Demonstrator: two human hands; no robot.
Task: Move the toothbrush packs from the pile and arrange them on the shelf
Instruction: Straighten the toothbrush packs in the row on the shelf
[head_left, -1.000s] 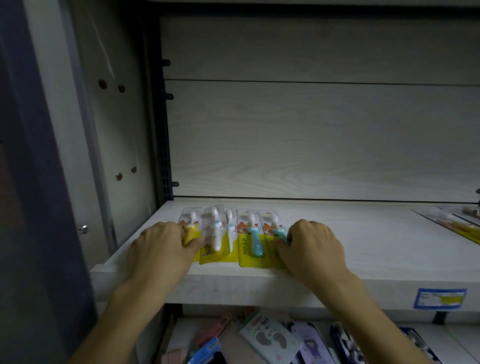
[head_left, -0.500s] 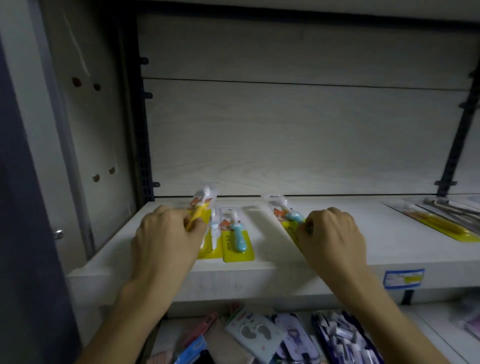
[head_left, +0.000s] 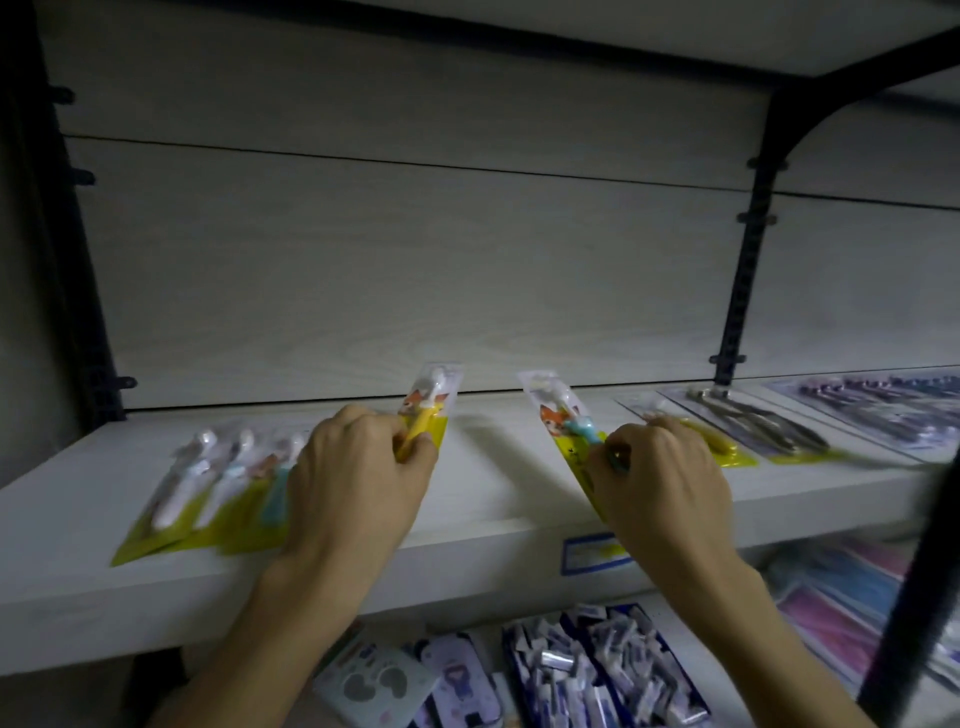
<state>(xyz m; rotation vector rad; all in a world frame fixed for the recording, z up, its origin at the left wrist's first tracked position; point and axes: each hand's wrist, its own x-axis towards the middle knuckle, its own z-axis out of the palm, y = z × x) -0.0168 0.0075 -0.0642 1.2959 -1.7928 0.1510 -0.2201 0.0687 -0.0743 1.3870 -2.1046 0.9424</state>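
Each hand pinches one pack clear of the shelf (head_left: 493, 499): left hand (head_left: 358, 467) the yellow-brush pack (head_left: 428, 410), right hand (head_left: 660, 478) the blue-brush pack (head_left: 563, 421). Long axes run toward 12 o'clock. The blurred pile (head_left: 218, 493) apparently lies at 9 o'clock, nearer the left.

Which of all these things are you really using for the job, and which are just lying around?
For the job:
- yellow-card pack with yellow toothbrush, in left hand
- yellow-card pack with blue toothbrush, in right hand
- three yellow-card toothbrush packs lying in a row
- pale wooden shelf

Just lying about:
- blue price label
- purple and blue packets on the lower shelf
- dark packets at far right
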